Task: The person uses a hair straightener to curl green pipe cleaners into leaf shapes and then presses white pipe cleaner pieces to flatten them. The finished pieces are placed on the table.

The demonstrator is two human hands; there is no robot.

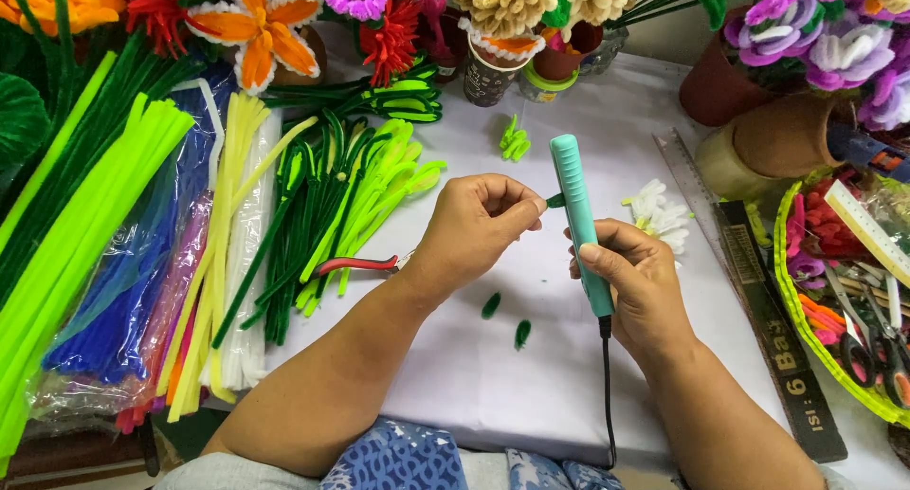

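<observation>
- Done: two flattened dark green pieces (505, 319) lie on the white table (474, 376).
- In progress: left hand (479, 226) pinches a green stem piece (555, 201) in the teal iron (580, 220); right hand (637, 281) grips the iron.
- Left: loose green stems (332, 206) unpressed.

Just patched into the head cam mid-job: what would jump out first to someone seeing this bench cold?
Dead centre, the right hand grips a teal corded iron upright while the left hand pinches a small dark green piece against it. On the left lie bundles of pipe cleaners in lime, blue and yellow. Along the back edge stand bright fuzzy flowers in pots.
</observation>
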